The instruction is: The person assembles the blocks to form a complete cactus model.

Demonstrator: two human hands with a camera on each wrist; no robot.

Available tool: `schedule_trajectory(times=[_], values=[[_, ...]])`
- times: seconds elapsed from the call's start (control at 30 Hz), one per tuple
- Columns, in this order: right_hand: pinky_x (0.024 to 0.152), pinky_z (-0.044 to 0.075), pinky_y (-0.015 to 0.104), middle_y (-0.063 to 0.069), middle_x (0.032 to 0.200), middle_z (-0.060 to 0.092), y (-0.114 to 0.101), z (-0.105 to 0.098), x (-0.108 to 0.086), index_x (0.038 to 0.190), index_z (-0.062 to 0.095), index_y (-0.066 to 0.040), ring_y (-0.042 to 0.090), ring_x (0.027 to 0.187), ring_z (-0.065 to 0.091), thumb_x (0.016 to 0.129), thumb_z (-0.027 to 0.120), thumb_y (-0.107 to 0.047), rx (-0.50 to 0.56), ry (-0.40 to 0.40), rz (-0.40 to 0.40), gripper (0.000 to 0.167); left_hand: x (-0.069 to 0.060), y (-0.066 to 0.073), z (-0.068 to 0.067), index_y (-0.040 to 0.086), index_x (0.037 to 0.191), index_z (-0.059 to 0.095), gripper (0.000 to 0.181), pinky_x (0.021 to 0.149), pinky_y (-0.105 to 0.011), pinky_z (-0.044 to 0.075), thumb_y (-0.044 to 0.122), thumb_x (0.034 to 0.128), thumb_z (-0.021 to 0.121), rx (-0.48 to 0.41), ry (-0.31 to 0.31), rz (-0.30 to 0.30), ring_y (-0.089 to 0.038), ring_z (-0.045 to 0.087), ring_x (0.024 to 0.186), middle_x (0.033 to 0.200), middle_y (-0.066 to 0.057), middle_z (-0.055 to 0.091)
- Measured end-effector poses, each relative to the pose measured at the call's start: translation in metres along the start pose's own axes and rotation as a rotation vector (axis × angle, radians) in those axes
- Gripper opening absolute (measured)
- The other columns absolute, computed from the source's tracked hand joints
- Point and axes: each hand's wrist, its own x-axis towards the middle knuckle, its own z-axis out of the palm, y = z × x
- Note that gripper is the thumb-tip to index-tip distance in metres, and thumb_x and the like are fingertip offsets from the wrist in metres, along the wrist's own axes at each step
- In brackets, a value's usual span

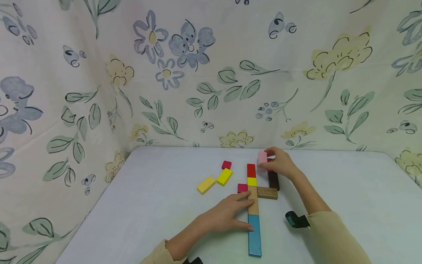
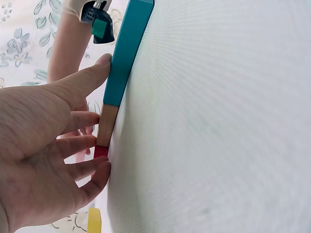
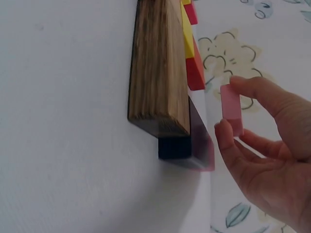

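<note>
My right hand (image 1: 280,163) pinches a small pink block (image 1: 262,157) between thumb and fingertips at the far side of the table. In the right wrist view this pink block (image 3: 231,107) is held off the tabletop. My left hand (image 1: 227,212) rests along a row of blocks, its thumb on the blue block (image 1: 254,240) and its fingers on the light wood block (image 1: 253,208). Beyond these the row continues with a yellow block (image 1: 252,181) and a red block (image 1: 251,170). A crimson block (image 1: 242,187) adjoins the row's left side.
Right of the row lies a brown wood block (image 1: 267,193), meeting a dark block (image 1: 273,181); a crimson block behind it is partly hidden by my hand. Loose at the left are two yellow blocks (image 1: 224,176) and a crimson one (image 1: 226,165). A floral curtain (image 1: 211,121) hangs behind the table.
</note>
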Motion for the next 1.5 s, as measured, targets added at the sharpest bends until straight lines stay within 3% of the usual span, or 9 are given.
schedule_trajectory(times=[0.4,0.7,1.17,1.5], values=[[0.097,0.060,0.053,0.033,0.144,0.055,-0.010,0.016,0.014,0.144,0.049,0.009,0.046,0.122,0.060,0.090,0.080,-0.025,0.003,-0.006,0.022,0.071,0.000,-0.002,0.001,0.041,0.163,0.036,0.085,0.120,-0.047,0.043,0.071,0.0907,0.068,-0.010,-0.006,-0.001,-0.020,0.033,0.157,0.174,0.011,0.025],[0.098,0.060,0.050,0.033,0.144,0.055,-0.012,0.022,0.026,0.146,0.049,0.008,0.040,0.108,0.063,0.091,0.080,-0.026,-0.002,-0.001,0.051,0.072,-0.003,0.001,-0.002,0.041,0.164,0.036,0.084,0.120,-0.049,0.043,0.070,0.0915,0.068,-0.021,0.000,0.000,-0.020,0.032,0.157,0.174,0.011,0.025],[0.102,0.057,0.053,0.033,0.142,0.056,-0.018,0.030,0.036,0.142,0.051,0.009,0.043,0.118,0.058,0.090,0.081,-0.024,-0.003,-0.011,0.074,0.069,-0.002,-0.002,0.000,0.040,0.164,0.037,0.084,0.121,-0.048,0.042,0.071,0.0913,0.067,-0.030,0.004,0.018,-0.020,0.033,0.157,0.174,0.010,0.025],[0.101,0.059,0.049,0.033,0.142,0.055,-0.018,0.032,0.039,0.143,0.050,0.008,0.041,0.114,0.060,0.090,0.081,-0.024,-0.008,-0.035,0.099,0.070,0.000,-0.002,0.000,0.040,0.164,0.037,0.084,0.121,-0.049,0.042,0.070,0.0911,0.068,-0.017,0.001,0.013,-0.021,0.034,0.156,0.174,0.010,0.025]])
